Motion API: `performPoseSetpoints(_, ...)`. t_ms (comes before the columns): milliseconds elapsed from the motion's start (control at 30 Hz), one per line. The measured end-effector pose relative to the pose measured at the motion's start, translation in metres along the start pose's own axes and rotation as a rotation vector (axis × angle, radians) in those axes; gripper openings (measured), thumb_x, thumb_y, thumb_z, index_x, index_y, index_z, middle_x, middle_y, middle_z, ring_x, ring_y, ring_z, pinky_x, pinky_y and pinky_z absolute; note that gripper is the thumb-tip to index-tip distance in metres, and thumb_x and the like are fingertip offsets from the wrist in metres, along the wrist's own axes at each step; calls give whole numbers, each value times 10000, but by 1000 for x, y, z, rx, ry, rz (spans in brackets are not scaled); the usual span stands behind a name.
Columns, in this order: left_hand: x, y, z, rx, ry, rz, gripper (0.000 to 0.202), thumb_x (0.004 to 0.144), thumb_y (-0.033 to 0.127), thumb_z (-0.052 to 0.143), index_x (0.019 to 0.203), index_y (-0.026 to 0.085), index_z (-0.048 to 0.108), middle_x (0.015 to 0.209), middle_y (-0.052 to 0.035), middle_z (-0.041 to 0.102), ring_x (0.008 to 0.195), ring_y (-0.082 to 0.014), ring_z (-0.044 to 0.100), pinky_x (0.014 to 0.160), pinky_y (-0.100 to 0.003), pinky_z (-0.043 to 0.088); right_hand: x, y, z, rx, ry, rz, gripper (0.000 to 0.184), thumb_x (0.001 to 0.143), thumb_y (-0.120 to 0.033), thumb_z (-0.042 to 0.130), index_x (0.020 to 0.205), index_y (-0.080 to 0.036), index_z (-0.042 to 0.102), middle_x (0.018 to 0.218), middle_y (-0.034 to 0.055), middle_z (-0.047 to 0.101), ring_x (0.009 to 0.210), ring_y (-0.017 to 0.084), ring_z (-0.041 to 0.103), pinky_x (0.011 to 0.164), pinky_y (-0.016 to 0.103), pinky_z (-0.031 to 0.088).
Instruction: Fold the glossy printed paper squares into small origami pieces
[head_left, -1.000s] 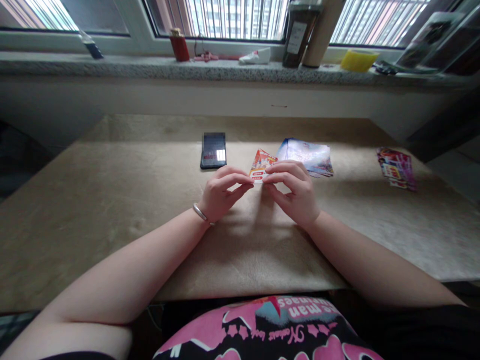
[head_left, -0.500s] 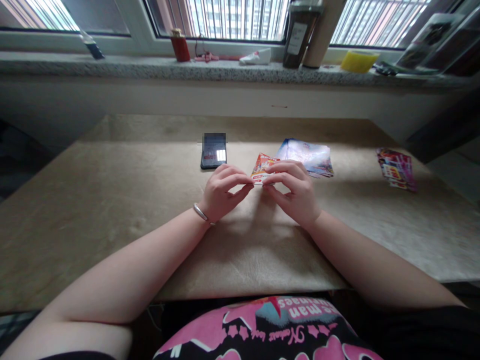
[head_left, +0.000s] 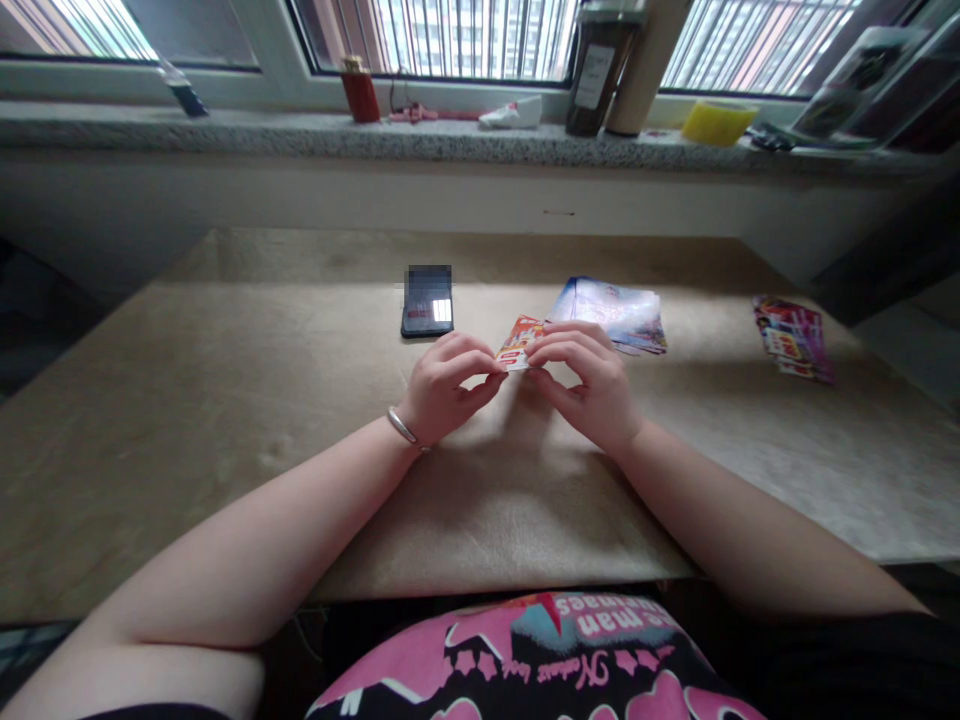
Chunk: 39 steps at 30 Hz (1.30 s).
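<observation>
Between my two hands is a small orange-and-white printed paper [head_left: 517, 345], held just above the table and slanting away from me. My left hand [head_left: 455, 378] pinches its near left corner between thumb and fingers. At the right edge, my right hand [head_left: 585, 378] grips it the same way, its fingers covering part of the print. Just behind my right hand lies a spread of pale blue and purple picture sheets [head_left: 615, 308]. A dark phone [head_left: 428, 303] rests flat beyond my left hand, not touched.
The table [head_left: 225, 400] has a beige cover. Toward its right side lie several pink and red printed packets or cards [head_left: 793, 338]. Behind, the stone windowsill [head_left: 262, 135] bears a red bottle [head_left: 361, 92], a dark lidded jar [head_left: 600, 75] and a yellow roll [head_left: 718, 122].
The printed paper has tilted and its far edge has dropped slightly nearer to me. Both hands keep their pinch and have barely moved.
</observation>
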<state>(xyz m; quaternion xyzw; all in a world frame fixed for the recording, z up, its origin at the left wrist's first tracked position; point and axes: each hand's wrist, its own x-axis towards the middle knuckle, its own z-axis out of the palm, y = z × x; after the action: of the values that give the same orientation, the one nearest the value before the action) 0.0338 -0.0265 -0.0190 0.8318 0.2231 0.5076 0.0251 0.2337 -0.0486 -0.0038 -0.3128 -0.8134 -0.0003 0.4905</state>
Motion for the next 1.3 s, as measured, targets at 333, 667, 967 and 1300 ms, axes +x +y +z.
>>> performPoseSetpoints(333, 0, 3, 1, -14, -17, -3, 54, 812, 142, 615, 854, 176, 617, 805, -27, 624, 718, -110, 591, 662, -231, 489, 4, -3, -2, -32, -39, -20, 87, 807, -178, 613, 834, -258, 634, 842, 11, 702, 989, 213, 599, 891, 402, 480)
performPoseSetpoints(667, 1, 5, 2, 1, -30, -37, 79, 830, 222, 608, 762, 182, 610, 794, -26, 642, 694, -110, 595, 643, -237, 478, 3, -10, 3, 26, -55, 82, 116, 770, -151, 602, 806, -260, 585, 795, 2, 688, 997, 218, 592, 880, 406, 493)
performPoseSetpoints(967, 4, 6, 1, 219, -61, 17, 26, 814, 205, 600, 798, 224, 611, 775, 17, 661, 743, -137, 578, 867, -348, 444, 7, -12, 6, 22, -50, 65, 119, 766, -130, 588, 760, -249, 581, 766, 6, 666, 969, 211, 598, 863, 389, 500)
performPoseSetpoints(1300, 3, 5, 3, 231, -96, 6, 30, 791, 215, 588, 766, 228, 595, 752, 27, 649, 718, -138, 564, 902, -356, 420, 5, -10, 9, 42, -44, 70, 136, 714, -123, 589, 757, -251, 584, 820, 13, 631, 957, 209, 592, 855, 392, 490)
